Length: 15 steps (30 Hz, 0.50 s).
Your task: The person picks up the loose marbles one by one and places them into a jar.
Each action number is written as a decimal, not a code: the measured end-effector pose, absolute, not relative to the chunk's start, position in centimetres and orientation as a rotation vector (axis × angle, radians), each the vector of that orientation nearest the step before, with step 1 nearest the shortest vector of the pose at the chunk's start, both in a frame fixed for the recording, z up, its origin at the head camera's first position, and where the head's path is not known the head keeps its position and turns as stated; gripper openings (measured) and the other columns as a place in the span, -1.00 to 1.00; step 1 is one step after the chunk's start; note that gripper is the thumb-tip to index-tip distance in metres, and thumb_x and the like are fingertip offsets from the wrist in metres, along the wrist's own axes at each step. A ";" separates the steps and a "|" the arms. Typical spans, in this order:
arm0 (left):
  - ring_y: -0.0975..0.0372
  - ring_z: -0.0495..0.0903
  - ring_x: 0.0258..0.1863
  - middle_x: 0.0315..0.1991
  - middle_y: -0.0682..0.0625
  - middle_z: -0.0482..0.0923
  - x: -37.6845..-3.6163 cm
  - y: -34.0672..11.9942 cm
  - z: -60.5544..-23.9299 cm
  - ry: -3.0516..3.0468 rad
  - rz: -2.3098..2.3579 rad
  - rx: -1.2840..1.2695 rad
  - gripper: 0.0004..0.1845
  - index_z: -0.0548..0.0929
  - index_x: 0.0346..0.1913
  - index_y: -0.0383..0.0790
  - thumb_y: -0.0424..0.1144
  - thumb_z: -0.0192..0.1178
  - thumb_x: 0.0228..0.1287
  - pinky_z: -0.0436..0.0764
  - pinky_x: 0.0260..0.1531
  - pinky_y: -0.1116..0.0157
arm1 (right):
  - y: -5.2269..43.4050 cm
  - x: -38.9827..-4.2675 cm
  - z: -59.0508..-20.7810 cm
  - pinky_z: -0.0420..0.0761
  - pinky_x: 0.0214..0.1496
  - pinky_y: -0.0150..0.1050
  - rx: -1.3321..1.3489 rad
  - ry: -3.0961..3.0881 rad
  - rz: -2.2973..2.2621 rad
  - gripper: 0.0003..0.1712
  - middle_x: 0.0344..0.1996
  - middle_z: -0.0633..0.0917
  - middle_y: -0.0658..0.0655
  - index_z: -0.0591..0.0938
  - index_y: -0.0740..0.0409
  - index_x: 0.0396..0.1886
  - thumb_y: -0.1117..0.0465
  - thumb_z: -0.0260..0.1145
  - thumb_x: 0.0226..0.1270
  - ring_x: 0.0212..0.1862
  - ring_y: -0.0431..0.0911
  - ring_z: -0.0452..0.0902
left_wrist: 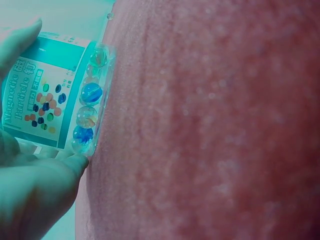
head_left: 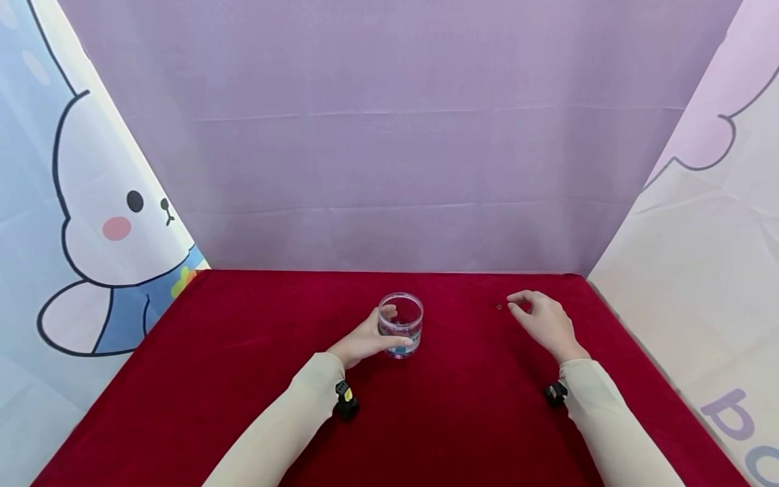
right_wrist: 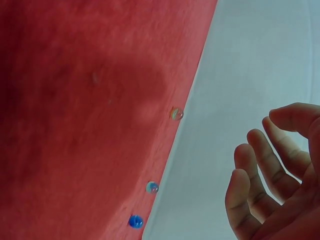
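At mid-table on the red cloth [head_left: 243,406], the left hand [head_left: 365,341] wraps its grip around the clear marble jar [head_left: 401,323]. Far right, the right hand [head_left: 544,321] hovers, fingers loosely spread, just beside a small marble [head_left: 499,307].

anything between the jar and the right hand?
One small marble lies on the red cloth just off the right hand's fingertips; the rest of the stretch to the jar is bare cloth. Head view shows it.
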<state>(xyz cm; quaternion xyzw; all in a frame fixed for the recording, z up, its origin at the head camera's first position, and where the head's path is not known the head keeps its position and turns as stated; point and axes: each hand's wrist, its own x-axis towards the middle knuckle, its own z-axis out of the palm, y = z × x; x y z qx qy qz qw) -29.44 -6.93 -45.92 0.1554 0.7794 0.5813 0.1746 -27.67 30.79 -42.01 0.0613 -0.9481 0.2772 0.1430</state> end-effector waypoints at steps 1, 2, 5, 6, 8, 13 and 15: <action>0.06 0.20 0.40 0.49 0.00 0.14 -29.5 -6.9 -45.9 2.206 1.651 0.445 0.04 0.08 0.53 -0.06 0.04 0.51 0.11 0.37 0.30 -0.05 | 31.0 -27.7 -42.0 0.53 -0.28 -0.06 0.173 -2.733 0.797 -0.69 -0.01 0.68 0.16 0.70 0.07 0.08 0.08 0.26 0.47 -0.19 0.04 0.55; 0.06 0.20 0.40 0.50 -0.02 0.13 -29.5 -6.9 -45.9 2.202 1.655 0.449 0.04 0.08 0.53 -0.07 0.04 0.50 0.12 0.37 0.30 -0.05 | 31.1 -27.7 -42.0 0.55 -0.25 -0.02 0.170 -2.730 0.794 -0.70 -0.01 0.68 0.17 0.70 0.08 0.08 0.09 0.26 0.47 -0.16 0.06 0.56; 0.06 0.19 0.41 0.51 -0.05 0.11 -29.5 -6.9 -45.8 2.193 1.666 0.459 0.02 0.07 0.53 -0.10 0.02 0.49 0.15 0.36 0.31 -0.05 | 31.6 -27.8 -42.0 0.56 -0.18 0.06 0.155 -2.719 0.784 -0.71 -0.02 0.70 0.16 0.71 0.07 0.06 0.09 0.27 0.46 -0.09 0.10 0.59; 0.05 0.19 0.41 0.51 -0.06 0.11 -29.5 -6.9 -45.8 2.191 1.670 0.461 0.02 0.07 0.53 -0.10 0.01 0.48 0.16 0.35 0.31 -0.06 | 31.8 -27.8 -42.0 0.56 -0.19 0.06 0.148 -2.715 0.782 -0.71 -0.03 0.71 0.16 0.71 0.08 0.05 0.09 0.28 0.45 -0.09 0.09 0.60; 0.05 0.19 0.41 0.51 -0.07 0.10 -29.5 -6.9 -45.8 2.186 1.676 0.463 0.00 0.07 0.53 -0.11 0.00 0.48 0.17 0.34 0.32 -0.06 | 32.1 -27.9 -42.1 0.55 -0.25 0.01 0.134 -2.715 0.777 -0.72 -0.06 0.71 0.14 0.71 0.07 0.05 0.09 0.28 0.45 -0.15 0.05 0.60; 0.04 0.20 0.41 0.50 -0.05 0.13 -29.6 -6.9 -46.0 2.191 1.677 0.456 0.00 0.09 0.52 -0.12 0.00 0.48 0.17 0.34 0.32 -0.07 | 32.9 -27.8 -42.0 0.44 -0.43 -0.16 0.098 -2.744 0.780 -0.69 -0.20 0.69 0.13 0.69 0.08 0.08 0.07 0.26 0.47 -0.40 -0.05 0.49; 0.04 0.20 0.41 0.50 -0.05 0.14 -29.6 -6.8 -46.1 2.194 1.676 0.456 0.00 0.09 0.52 -0.12 0.01 0.48 0.17 0.34 0.32 -0.07 | 33.2 -27.8 -42.0 0.40 -0.46 -0.17 0.092 -2.757 0.787 -0.68 -0.27 0.67 0.12 0.68 0.10 0.09 0.07 0.24 0.47 -0.46 -0.06 0.42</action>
